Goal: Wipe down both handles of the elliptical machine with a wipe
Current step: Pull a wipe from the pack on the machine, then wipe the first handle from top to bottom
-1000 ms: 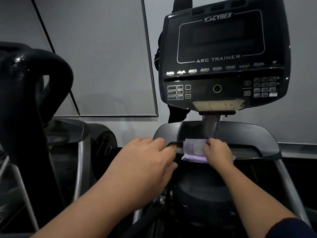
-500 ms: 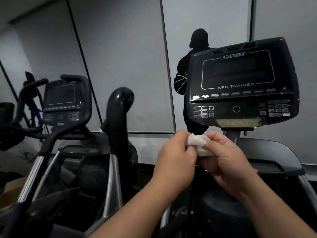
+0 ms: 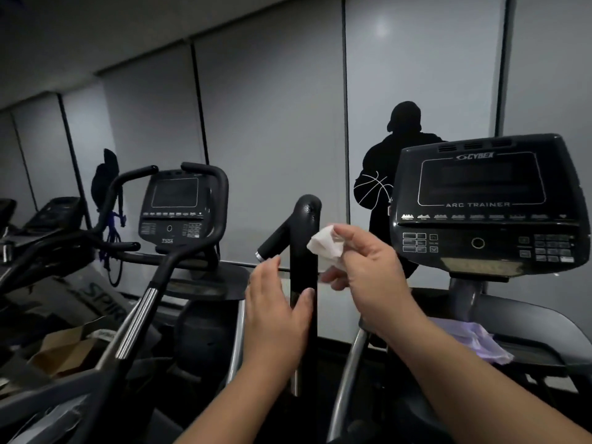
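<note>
The black left handle of the elliptical stands upright in the middle of the view, with a short side grip pointing down-left. My right hand pinches a crumpled white wipe just right of the handle's upper part. My left hand is open, fingers apart, its thumb resting against the handle's post lower down. The machine's right handle is out of view.
The Cybex Arc Trainer console fills the right side. A purple wipe packet lies on the tray under it. A second machine with curved handlebars stands at the left, with cardboard boxes on the floor beside it.
The view has swung left and back. My hands have parted: the right keeps the wipe and lifts it to the handle's top, while the left has let go and dropped to the post.
</note>
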A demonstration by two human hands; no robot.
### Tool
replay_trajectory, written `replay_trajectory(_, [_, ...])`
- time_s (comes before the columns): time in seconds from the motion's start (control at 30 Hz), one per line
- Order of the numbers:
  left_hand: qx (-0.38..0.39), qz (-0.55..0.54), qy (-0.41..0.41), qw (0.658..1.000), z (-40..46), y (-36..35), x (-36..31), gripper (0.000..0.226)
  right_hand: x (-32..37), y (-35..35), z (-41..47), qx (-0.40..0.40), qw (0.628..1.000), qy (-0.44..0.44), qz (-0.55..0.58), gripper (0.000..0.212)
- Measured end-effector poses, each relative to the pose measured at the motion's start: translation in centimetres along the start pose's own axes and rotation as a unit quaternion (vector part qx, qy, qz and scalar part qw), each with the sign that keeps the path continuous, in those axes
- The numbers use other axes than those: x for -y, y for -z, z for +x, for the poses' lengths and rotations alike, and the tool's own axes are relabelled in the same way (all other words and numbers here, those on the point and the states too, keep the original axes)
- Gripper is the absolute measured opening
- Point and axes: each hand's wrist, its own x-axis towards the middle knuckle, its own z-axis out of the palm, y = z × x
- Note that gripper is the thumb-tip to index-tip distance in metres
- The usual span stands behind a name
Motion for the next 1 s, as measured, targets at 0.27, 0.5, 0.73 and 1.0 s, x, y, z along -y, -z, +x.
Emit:
replay_trajectory(0.27, [0.105,-0.048,0.102,0.988,4.4,-0.4,-2.1,0.039,-0.4,-1.7,5.2,0.031,0.735,0.416,-0.534,0.04])
replay_trajectory(0.5, [0.112,-0.068,0.066,0.989,4.9,-2.5,-1.3,0.024,-1.9,-1.4,5.3,0.021,0.661,0.424,-0.619,0.027])
replay_trajectory(0.73, [0.087,-0.098,0.12,0.984,4.7,-2.4,-0.9,0.04,-0.6,-2.5,8.7,0.002,0.709,0.439,-0.552,0.016])
replay_trajectory(1.0, [0.085,-0.11,0.102,0.985,4.7,-2.7,-0.4,0.039,-0.1,-1.7,9.4,0.029,0.741,0.38,-0.554,0.02])
